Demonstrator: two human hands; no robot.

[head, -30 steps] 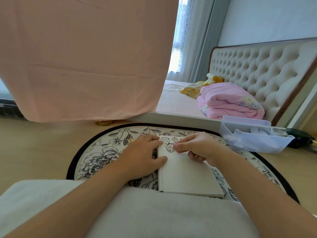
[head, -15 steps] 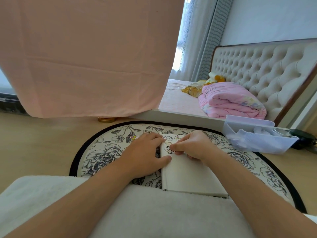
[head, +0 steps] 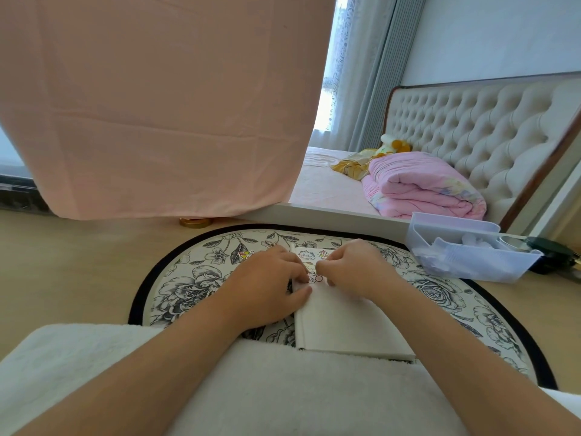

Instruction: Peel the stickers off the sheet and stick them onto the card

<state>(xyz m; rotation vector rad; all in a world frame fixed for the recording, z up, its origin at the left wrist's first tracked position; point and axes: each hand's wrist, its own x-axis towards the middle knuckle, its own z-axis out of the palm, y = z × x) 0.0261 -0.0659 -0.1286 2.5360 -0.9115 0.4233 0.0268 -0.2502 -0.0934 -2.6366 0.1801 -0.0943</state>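
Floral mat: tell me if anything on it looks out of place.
One small colourful sticker lies on the black-and-white floral mat, just left of the left hand, off both sheet and card. Nothing else stands out.

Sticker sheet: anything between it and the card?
Nothing visible. The sticker sheet lies at the far end of the card, with the left hand and right hand there; its near part is bare.

Wooden floor [head: 78, 262], tufted headboard [head: 471, 127], bed [head: 327, 187], curtained bright window [head: 333, 73].
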